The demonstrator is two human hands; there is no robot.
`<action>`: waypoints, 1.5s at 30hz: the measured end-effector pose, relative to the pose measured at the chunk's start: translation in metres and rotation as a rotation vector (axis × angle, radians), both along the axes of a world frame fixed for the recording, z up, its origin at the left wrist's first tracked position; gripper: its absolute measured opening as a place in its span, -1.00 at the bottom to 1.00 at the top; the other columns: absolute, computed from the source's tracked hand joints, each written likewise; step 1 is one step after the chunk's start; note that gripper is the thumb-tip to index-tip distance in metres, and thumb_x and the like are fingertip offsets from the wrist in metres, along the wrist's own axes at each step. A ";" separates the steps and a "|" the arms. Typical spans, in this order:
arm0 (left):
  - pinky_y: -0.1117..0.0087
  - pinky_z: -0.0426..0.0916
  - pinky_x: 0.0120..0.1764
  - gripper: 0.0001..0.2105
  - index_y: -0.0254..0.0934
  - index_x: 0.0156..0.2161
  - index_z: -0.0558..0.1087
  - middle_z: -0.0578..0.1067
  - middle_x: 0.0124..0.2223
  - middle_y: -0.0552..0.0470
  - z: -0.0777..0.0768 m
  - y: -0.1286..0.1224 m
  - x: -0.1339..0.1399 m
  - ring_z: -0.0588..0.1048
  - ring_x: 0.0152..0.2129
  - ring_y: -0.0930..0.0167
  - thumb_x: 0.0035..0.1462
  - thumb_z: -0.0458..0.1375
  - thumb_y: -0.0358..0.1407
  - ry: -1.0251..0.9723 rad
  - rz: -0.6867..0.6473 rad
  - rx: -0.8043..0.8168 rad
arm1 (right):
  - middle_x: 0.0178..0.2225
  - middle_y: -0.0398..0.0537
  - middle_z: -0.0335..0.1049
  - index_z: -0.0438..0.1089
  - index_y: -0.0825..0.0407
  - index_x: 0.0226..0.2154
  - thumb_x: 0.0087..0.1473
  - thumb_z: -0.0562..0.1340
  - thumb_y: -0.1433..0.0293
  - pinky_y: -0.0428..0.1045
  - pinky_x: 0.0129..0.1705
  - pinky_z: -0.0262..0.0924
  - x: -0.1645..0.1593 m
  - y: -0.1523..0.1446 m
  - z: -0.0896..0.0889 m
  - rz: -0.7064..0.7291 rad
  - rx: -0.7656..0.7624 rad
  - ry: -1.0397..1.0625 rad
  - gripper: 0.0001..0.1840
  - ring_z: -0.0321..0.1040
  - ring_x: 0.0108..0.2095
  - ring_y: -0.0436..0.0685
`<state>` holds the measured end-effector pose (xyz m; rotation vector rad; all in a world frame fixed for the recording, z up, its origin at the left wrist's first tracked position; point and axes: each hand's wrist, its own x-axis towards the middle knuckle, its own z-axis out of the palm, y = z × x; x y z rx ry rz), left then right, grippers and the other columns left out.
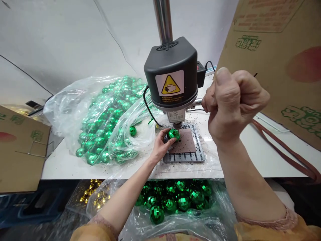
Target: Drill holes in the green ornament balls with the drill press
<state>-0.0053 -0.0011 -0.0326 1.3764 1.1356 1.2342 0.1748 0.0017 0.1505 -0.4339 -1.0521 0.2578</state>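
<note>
A small black bench drill press [173, 63] with a yellow warning label stands in the middle of the table. Beneath its chuck [177, 125], my left hand [160, 145] grips a shiny green faceted ball [174, 134] between thumb and fingers. The ball is over a brownish board [187, 142] on the slotted metal base [199, 147]. My right hand [232, 103] is raised at the machine's right side, its fingers closed around the feed lever [197, 103]; most of the lever is hidden by the hand.
A clear plastic bag [65, 100] full of green balls lies left, with one loose green ball [132, 131] beside it. Below the table edge, more green balls [184, 202] fill another bag, near gold balls [91, 190]. Cardboard boxes [22, 157] [273, 70] flank the table. Dark shavings litter the base.
</note>
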 end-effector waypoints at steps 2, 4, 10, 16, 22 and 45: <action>0.16 0.33 0.16 -0.46 -0.24 0.06 0.42 0.52 0.06 -0.11 -0.001 0.002 0.000 0.47 0.05 0.22 -0.01 0.42 -0.12 0.047 -0.010 0.027 | -0.69 -0.23 -0.10 -0.08 -0.01 -0.66 0.16 0.24 0.29 0.04 -0.57 -0.18 0.000 -0.001 -0.001 -0.016 -0.023 -0.011 -0.46 -0.06 -0.67 -0.05; 0.15 0.33 0.16 -0.45 -0.23 0.07 0.42 0.52 0.06 -0.10 -0.002 0.003 0.001 0.48 0.05 0.22 -0.01 0.42 -0.12 0.086 -0.025 0.051 | -0.68 -0.21 -0.09 -0.06 -0.02 -0.65 0.17 0.22 0.24 0.05 -0.56 -0.16 0.000 -0.001 -0.002 -0.038 -0.036 -0.038 -0.47 -0.06 -0.66 -0.04; 0.16 0.35 0.13 -0.45 -0.23 0.06 0.43 0.53 0.05 -0.09 0.002 0.002 0.006 0.48 0.03 0.22 -0.02 0.41 -0.10 0.204 -0.009 0.101 | -0.65 -0.17 0.01 0.13 -0.04 -0.60 0.16 0.21 0.13 0.06 -0.54 -0.08 0.001 0.000 -0.007 -0.076 -0.081 -0.081 -0.58 0.04 -0.61 0.00; 0.18 0.36 0.09 -0.50 -0.22 0.02 0.40 0.48 0.04 -0.10 0.001 -0.008 0.020 0.48 -0.02 0.25 -0.01 0.41 -0.19 0.203 -0.062 0.165 | -0.63 -0.17 0.02 0.14 -0.06 -0.57 0.15 0.21 0.10 0.06 -0.52 -0.10 0.003 0.002 -0.010 -0.102 0.003 -0.145 -0.59 0.03 -0.60 0.01; 0.19 0.36 0.09 -0.49 -0.22 0.06 0.34 0.47 0.06 -0.10 0.000 -0.014 0.031 0.47 -0.02 0.26 0.04 0.38 -0.17 0.142 -0.067 0.137 | -0.67 -0.20 -0.10 0.01 -0.04 -0.59 0.20 0.15 0.12 0.05 -0.55 -0.11 0.003 -0.001 -0.005 -0.105 -0.031 -0.170 -0.54 -0.05 -0.63 -0.01; 0.22 0.37 0.06 -0.46 -0.21 0.08 0.35 0.48 0.04 -0.09 -0.001 -0.015 0.029 0.48 -0.01 0.25 0.06 0.38 -0.08 0.125 -0.054 0.129 | -0.72 -0.29 -0.22 -0.24 0.05 -0.61 0.08 0.20 0.53 -0.07 -0.63 -0.23 -0.007 -0.001 -0.031 -0.079 0.218 0.044 -0.46 -0.19 -0.72 -0.18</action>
